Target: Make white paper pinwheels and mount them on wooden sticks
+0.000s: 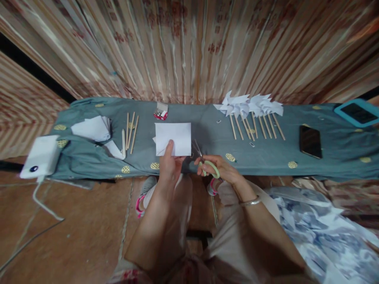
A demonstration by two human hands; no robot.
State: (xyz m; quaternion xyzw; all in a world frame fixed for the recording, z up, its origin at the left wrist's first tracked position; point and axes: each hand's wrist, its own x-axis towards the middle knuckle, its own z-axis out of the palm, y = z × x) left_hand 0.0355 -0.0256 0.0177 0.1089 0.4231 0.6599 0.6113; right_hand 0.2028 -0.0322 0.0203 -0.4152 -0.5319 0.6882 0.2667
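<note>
White paper (177, 136) is pinched in my left hand (170, 163), its thumb lying on top near the lower edge. A small corner of paper sticks out on its left side. My right hand (217, 166) grips scissors with pale green handles (211, 167). The blades point up and to the left, just right of the paper and apart from it. Above the paper sits a small red and white box (161, 111) with metallic bits in it. Several wooden sticks (130, 132) and a white stick-like object (123, 143) lie to the left.
White paper pinwheels on sticks (251, 106) lie right of centre. Farther right are a black phone (310, 141) and a blue-framed tablet (358, 112). At the left are stacked papers (93, 128) and a white device (40, 157) with a cable. A bag of paper pieces (322, 232) stands lower right.
</note>
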